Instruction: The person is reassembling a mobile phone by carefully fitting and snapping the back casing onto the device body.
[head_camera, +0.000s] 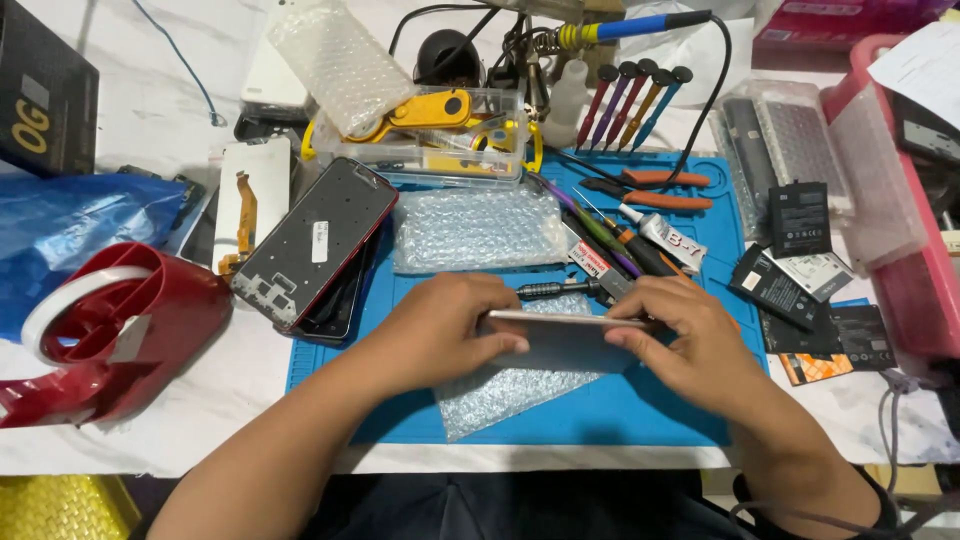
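Head camera, looking down at a crowded table (180, 110) with a blue mat (620, 410) in the middle.

Both hands hold a thin silver phone (565, 335) edge-on, just above the mat and a piece of bubble wrap (500, 395). The left hand (440, 330) is curled around the phone's left end, thumb on the near face. The right hand (690, 345) pinches the right end between thumb and fingers. Neither hand is spread; both are closed on the phone.

The step in hand looks like checking or pressing along the phone's seam. Any further move would seem to call for a steady grip at both ends and for keeping the phone level over the mat.

Room is tight. Just behind the hands lie a dark screwdriver (555, 290), a small glue tube (665, 238) and a second sheet of bubble wrap (475, 228). To the left, a phone frame (315, 245) overhangs the mat's edge, with a red tape dispenser (110, 330) beyond it. To the right, flat black batteries (800, 255) sit near the mat's border beside a pink tray (925, 290). The freest area is the near strip of mat toward the table's front edge.
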